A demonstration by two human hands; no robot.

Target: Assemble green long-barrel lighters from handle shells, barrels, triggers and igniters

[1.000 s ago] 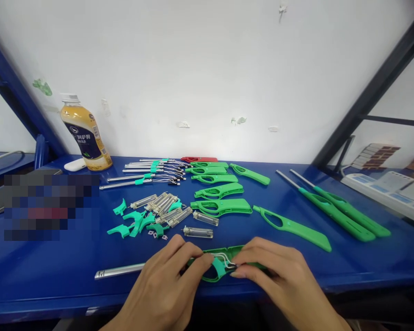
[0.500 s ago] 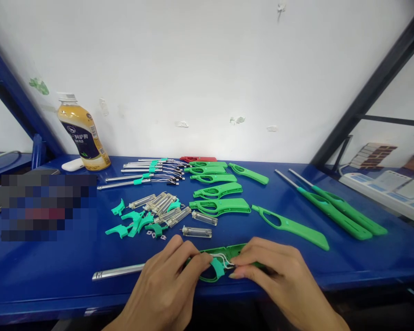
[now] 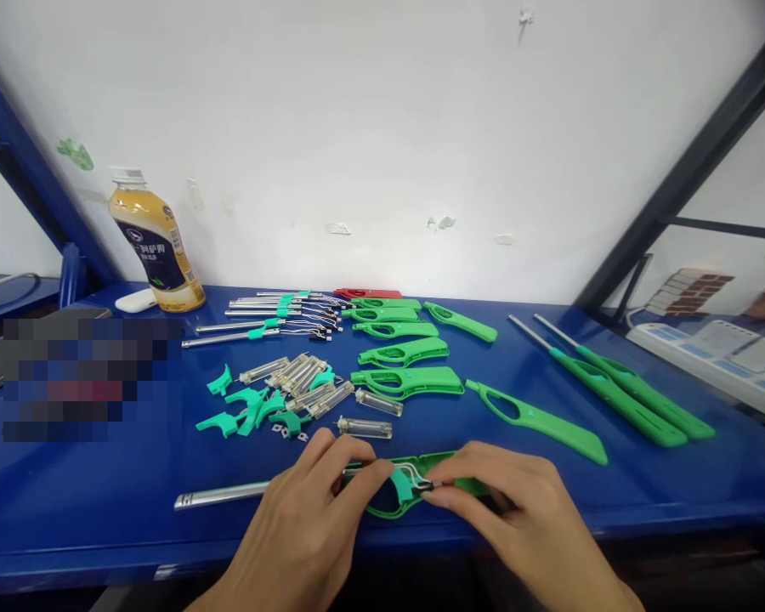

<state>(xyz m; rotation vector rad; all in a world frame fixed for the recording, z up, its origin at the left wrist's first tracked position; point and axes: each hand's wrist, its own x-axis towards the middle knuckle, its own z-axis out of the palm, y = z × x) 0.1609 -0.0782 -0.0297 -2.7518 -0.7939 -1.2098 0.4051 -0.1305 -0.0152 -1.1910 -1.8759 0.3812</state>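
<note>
Near the table's front edge lies an open green lighter shell (image 3: 390,513), its long metal tube (image 3: 223,495) pointing left. My left hand (image 3: 309,510) is closed over the shell's tube end, thumb and forefinger beside the teal trigger (image 3: 403,486). White wires (image 3: 411,469) curve over the trigger to a small black igniter (image 3: 424,486). My right hand (image 3: 513,497) pinches the igniter between thumb and forefinger, over the shell. Its other fingers partly hide the shell's handle end. What lies under my left palm is hidden.
Clear fuel tanks (image 3: 365,427) and teal triggers (image 3: 222,424) lie beyond my hands. Farther back are wired metal tubes (image 3: 223,340) and green shells (image 3: 414,381). Two assembled lighters (image 3: 618,395) lie right. A bottle (image 3: 156,246) stands back left, by the wall.
My right hand has shifted the igniter slightly, and it now sits close against the trigger. The trigger has tilted a little. My left hand stays almost in place.
</note>
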